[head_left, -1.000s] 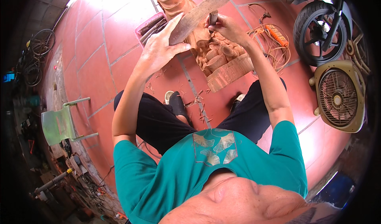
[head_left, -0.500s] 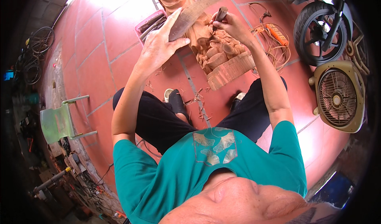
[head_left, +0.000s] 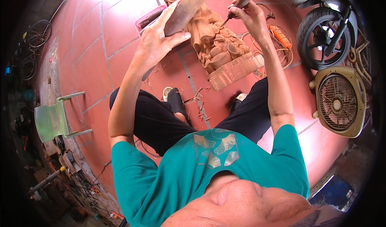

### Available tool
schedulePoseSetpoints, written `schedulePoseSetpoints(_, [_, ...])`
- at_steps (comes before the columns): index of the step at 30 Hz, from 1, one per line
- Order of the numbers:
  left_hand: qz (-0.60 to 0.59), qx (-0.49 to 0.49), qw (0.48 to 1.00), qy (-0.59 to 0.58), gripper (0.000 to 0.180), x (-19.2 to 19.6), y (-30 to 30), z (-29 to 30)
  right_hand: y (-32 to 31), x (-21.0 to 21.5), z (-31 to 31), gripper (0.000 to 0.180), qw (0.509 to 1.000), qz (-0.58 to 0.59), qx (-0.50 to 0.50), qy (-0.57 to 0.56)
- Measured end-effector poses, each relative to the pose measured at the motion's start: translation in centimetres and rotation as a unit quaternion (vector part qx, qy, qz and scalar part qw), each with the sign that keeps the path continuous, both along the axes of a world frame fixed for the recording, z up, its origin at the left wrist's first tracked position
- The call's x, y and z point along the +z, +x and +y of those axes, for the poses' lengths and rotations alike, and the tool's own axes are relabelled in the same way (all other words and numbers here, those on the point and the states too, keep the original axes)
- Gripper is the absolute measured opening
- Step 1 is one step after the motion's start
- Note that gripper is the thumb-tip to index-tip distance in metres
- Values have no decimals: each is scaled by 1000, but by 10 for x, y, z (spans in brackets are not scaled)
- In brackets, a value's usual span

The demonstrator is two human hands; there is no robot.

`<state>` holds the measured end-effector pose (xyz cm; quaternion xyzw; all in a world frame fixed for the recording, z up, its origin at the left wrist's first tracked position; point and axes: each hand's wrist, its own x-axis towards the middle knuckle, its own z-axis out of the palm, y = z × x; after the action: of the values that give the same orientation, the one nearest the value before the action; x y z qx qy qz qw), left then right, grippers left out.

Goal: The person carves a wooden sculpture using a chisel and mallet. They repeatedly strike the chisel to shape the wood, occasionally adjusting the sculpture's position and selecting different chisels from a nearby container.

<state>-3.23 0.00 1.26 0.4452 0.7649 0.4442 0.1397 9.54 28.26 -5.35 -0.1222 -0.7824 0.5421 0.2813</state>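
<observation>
A reddish-brown wood carving (head_left: 225,50) lies on the tiled floor in front of me, its sawn flat base toward my feet. My left hand (head_left: 155,46) grips a long, flat wooden mallet (head_left: 191,6), thumb pointing right; the mallet slants up over the carving's far part. In my right hand (head_left: 252,21) is a chisel (head_left: 243,0) with a thick wooden handle. Its thin blade slopes down left, and the tip is at the carving's surface near the draped folds. Whether it touches the wood I cannot tell.
A pink tray (head_left: 149,18) sits left of the carving. Wood shavings (head_left: 197,102) lie between my feet. To the right are an orange power strip (head_left: 280,36) with coiled cord, a motorbike wheel (head_left: 325,38) and a box fan (head_left: 339,102). A green chair (head_left: 52,120) is at left.
My right hand has lifted and moved right, tilting the chisel so its blade now shows. The left hand with the mallet has shifted slightly left and nearer. The view has moved slightly.
</observation>
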Motion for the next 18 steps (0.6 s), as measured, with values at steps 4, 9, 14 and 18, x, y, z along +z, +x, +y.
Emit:
schedulePoseSetpoints(4, [-26, -13, 999, 15, 83, 0, -1, 1, -4, -19, -12, 25, 996, -82, -2, 45])
schedulePoseSetpoints(9, [11, -1, 1000, -11, 84, 0, -1, 4, -17, -28, -21, 38, 997, -40, -14, 66])
schedulePoseSetpoints(14, [8, 3, 1000, -21, 84, 3, 1, 7, -26, -42, -14, 38, 995, -47, 3, 85])
schedulePoseSetpoints(18, [-22, 5, 1000, -4, 84, 6, 4, 7, -25, -29, -22, 39, 993, -81, 14, 90])
